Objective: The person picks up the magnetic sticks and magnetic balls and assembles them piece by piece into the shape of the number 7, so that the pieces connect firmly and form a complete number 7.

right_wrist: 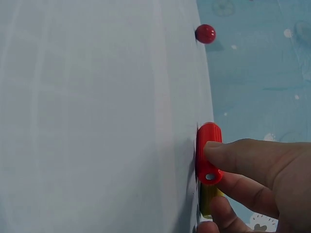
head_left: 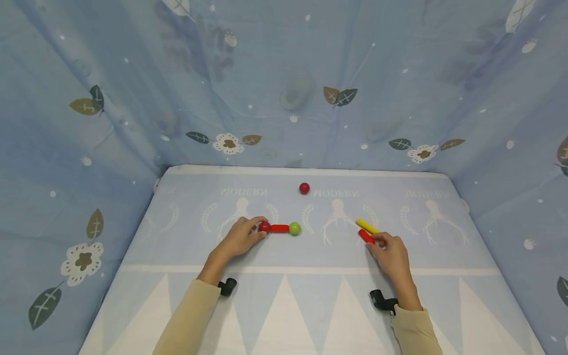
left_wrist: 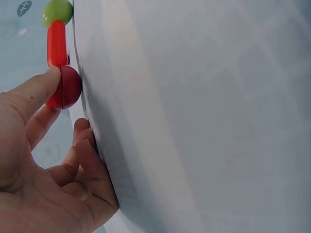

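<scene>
Across a patterned tabletop (head_left: 310,256), a person in tan sleeves (head_left: 188,315) works with both hands. Toward four o'clock, the right hand (head_left: 392,254) pinches a loose red rod (head_left: 366,236) between thumb and finger; a yellow rod (head_left: 367,226) lies just beyond, though whether the two touch cannot be told. Toward nine, the left hand (head_left: 241,236) grips a dark-red ball (head_left: 265,227), its pinch only as wide as the ball, at one end of a joined piece whose red bar (head_left: 279,228) points toward three, to a green ball (head_left: 295,228). Farther off, at twelve, a second dark-red ball (head_left: 304,188) sits alone before a blue curtain (head_left: 293,59). The step appears to be steadying the joined piece while taking up the rod; the next move likely calls for lifting it clear of its yellow neighbor. The right wrist view shows a pale spot (right_wrist: 210,176), perhaps a socket, on the rod's end, unseen from the head; only the left wrist view reveals the held ball's seam (left_wrist: 62,90)
</scene>
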Demonstrator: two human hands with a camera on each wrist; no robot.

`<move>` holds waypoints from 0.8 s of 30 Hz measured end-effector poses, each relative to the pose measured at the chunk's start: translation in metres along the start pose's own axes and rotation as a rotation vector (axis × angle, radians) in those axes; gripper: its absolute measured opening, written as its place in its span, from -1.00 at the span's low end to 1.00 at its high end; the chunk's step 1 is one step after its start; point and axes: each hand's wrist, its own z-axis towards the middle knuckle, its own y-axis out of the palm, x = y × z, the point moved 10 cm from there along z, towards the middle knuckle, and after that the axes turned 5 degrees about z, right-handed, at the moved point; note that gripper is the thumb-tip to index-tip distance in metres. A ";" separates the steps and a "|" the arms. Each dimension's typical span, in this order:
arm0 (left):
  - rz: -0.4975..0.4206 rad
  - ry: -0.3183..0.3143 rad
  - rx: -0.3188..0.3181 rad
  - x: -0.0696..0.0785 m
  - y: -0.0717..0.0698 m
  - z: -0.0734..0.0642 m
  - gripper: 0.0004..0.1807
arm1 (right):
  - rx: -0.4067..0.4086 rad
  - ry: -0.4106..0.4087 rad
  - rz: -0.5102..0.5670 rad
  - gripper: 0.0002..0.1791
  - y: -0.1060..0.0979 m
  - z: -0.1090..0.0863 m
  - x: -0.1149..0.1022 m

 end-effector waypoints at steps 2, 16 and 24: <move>0.002 0.002 0.000 0.000 0.000 0.000 -0.54 | 0.003 0.001 -0.005 -0.71 0.001 0.000 0.001; 0.011 0.008 -0.001 -0.002 0.001 0.002 -0.54 | 0.002 -0.065 0.023 -0.73 0.006 0.001 -0.013; 0.011 -0.001 -0.003 -0.001 0.001 0.002 -0.54 | -0.053 -0.097 0.081 -0.78 0.020 0.001 -0.034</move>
